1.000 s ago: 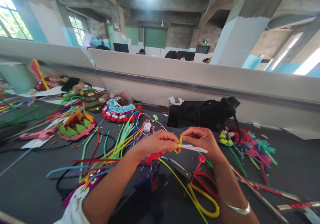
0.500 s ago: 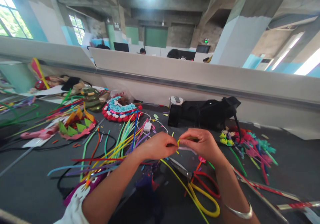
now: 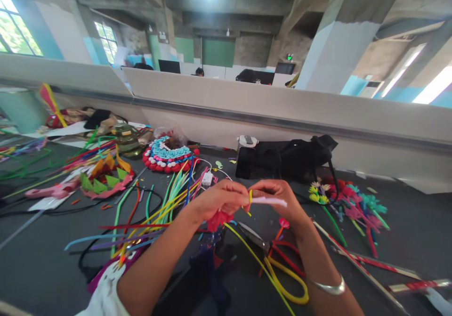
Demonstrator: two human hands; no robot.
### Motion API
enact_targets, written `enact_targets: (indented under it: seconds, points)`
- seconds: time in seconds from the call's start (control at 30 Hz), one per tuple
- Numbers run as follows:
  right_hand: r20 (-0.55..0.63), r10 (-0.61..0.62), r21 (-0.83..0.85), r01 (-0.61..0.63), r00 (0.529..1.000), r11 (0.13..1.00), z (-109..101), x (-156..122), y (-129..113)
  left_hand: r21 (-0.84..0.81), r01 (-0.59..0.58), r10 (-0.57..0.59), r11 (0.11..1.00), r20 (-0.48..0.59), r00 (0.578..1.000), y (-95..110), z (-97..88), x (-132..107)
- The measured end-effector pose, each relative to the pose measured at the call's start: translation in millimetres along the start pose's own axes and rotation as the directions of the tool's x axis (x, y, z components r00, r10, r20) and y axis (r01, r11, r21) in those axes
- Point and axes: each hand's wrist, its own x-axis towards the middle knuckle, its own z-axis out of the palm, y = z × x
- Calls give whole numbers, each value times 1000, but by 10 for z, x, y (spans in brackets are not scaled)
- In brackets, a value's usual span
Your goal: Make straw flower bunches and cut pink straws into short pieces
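Observation:
Both my hands meet above the middle of the dark table (image 3: 45,269). My left hand (image 3: 221,199) is closed, pinching the end of a yellow pipe cleaner (image 3: 278,280) that trails down to a loop on the table. A red fuzzy flower piece (image 3: 217,220) shows just below its fingers. My right hand (image 3: 278,197) is closed on a thin white-pink strip (image 3: 270,201) that sticks out to the right, right against the yellow end. A silver bangle (image 3: 326,287) is on my right wrist.
Scissors (image 3: 253,236) lie below my hands beside red pipe-cleaner loops (image 3: 285,254). A spread of coloured pipe cleaners (image 3: 155,212) lies to the left, finished flowers (image 3: 348,203) to the right. A black bag (image 3: 286,158) and a red-and-blue beaded piece (image 3: 165,156) sit behind.
My hands have shifted slightly left and up. The white-pink strip, tucked under my right fingers half a second ago, now sticks out to the right again.

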Motion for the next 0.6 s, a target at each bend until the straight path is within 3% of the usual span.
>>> enact_targets:
  seconds: [0.07, 0.1, 0.2, 0.27, 0.33, 0.43, 0.5, 0.6]
  points:
    - [9, -2, -66, 3, 1000, 998, -18, 3, 15, 273, 15, -32, 962, 58, 998, -22, 0, 10]
    - [0, -19, -125, 19, 1000, 992, -14, 2, 14, 432, 2, -19, 902, 35, 999, -37, -2, 23]
    - [-19, -79, -275, 71, 997, 959, 35, -14, -17, 782, 55, 116, 621, -161, 980, -82, -9, 77]
    - [-34, -100, -287, 86, 994, 954, 74, -32, -55, 828, 134, 216, 544, -292, 932, -97, -18, 106]
    - [-58, -101, -245, 83, 993, 966, 98, -54, -95, 781, 127, 302, 612, -379, 874, -87, -29, 118]
    - [-75, -61, -136, 50, 995, 989, 99, -75, -117, 566, -27, 349, 824, -468, 812, -42, -36, 102]
    - [-76, -45, -99, 37, 996, 994, 84, -70, -94, 314, -116, 265, 942, -491, 830, -10, -27, 77]
    - [-97, -48, -86, 39, 994, 995, 45, -44, -33, -12, -146, 130, 989, -380, 916, 15, -1, 34]
